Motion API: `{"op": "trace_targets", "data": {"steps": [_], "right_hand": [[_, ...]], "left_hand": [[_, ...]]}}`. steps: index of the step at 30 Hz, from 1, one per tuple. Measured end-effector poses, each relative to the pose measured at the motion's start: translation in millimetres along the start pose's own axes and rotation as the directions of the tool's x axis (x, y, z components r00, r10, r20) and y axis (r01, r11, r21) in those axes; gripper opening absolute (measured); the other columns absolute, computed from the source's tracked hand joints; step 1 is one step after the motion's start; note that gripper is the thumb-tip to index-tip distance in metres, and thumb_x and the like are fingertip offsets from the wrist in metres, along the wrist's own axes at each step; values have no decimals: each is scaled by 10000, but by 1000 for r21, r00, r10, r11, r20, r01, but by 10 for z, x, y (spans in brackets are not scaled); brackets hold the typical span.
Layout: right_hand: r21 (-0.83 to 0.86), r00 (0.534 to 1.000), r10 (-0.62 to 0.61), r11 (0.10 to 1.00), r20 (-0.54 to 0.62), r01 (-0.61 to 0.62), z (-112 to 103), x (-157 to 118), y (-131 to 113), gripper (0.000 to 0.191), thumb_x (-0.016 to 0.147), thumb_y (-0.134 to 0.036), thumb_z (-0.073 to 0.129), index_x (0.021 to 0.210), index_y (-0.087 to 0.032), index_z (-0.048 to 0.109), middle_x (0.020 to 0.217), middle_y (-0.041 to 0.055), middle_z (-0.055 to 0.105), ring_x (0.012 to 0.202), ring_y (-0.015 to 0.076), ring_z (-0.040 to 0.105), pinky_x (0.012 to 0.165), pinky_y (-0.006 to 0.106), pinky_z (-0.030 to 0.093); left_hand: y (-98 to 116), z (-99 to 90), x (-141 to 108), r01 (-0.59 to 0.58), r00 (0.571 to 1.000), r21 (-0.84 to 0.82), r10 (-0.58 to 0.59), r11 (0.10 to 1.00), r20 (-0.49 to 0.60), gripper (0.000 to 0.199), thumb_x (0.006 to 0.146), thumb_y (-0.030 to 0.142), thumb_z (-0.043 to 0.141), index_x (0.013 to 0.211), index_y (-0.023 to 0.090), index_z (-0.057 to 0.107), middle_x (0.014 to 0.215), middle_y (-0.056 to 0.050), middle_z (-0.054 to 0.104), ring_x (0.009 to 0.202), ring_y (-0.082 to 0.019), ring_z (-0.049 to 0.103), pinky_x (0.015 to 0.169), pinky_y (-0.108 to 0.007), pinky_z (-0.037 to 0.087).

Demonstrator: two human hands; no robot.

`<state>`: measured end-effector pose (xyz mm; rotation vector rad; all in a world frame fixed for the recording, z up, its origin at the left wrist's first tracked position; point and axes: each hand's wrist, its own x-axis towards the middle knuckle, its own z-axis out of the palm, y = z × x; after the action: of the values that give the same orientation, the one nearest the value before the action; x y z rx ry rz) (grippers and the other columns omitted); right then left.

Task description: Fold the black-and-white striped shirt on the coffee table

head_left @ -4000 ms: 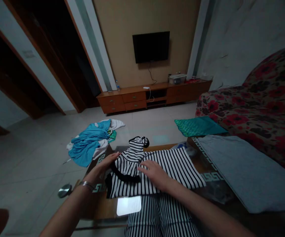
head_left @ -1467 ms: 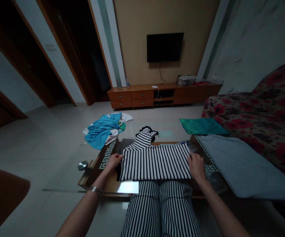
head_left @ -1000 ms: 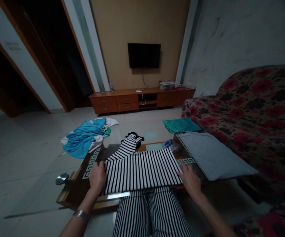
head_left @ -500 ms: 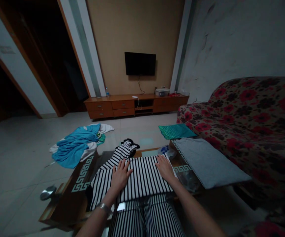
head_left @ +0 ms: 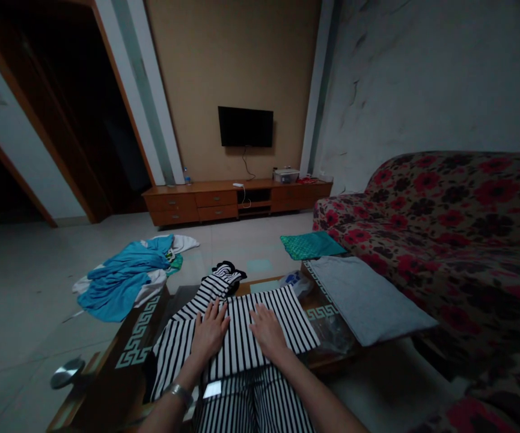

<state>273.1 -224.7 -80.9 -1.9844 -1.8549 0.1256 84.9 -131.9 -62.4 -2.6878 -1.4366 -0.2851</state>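
A black-and-white striped garment [head_left: 237, 319] lies folded on the coffee table, with one striped sleeve [head_left: 217, 287] reaching toward the far edge. My left hand [head_left: 209, 334] rests flat on it, fingers spread, a metal bracelet [head_left: 181, 395] on the wrist. My right hand [head_left: 266, 332] presses flat on the same garment, close to the left hand, and holds nothing. Below the table edge are my striped trousers [head_left: 255, 409], in a matching pattern.
The coffee table's patterned rim [head_left: 136, 340] runs along the left. A folded grey cloth [head_left: 363, 297] lies at the right beside a plastic bag [head_left: 296, 282]. Beyond are a teal cloth [head_left: 311, 245], a crumpled blue garment [head_left: 119, 282] on the tiled floor, and a floral sofa [head_left: 422, 240].
My right hand has slid left, away from the garment's right edge and nearer my left hand. The whole view has tilted slightly upward, and the garment has not visibly moved.
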Motion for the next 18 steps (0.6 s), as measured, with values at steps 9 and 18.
{"op": "trace_targets", "data": {"steps": [9, 18], "right_hand": [[-200, 972, 213, 953, -102, -230, -518, -447, 1099, 406, 918, -241, 428, 1274, -146, 598, 1403, 145, 502, 1351, 294, 391, 1093, 447, 312], [271, 981, 181, 943, 67, -193, -574, 1226, 56, 345, 867, -219, 448, 1088, -134, 699, 1146, 102, 684, 1099, 203, 607, 985, 277, 414]], "left_hand": [[6, -89, -98, 27, 999, -74, -29, 997, -28, 518, 956, 420, 345, 1453, 279, 388, 1572, -83, 255, 1452, -304, 189, 1119, -584, 208], [-54, 24, -115, 77, 997, -86, -79, 993, -16, 612, 938, 443, 368, 1474, 147, 341, 1568, -103, 243, 1458, -282, 176, 1149, -565, 209]]}}
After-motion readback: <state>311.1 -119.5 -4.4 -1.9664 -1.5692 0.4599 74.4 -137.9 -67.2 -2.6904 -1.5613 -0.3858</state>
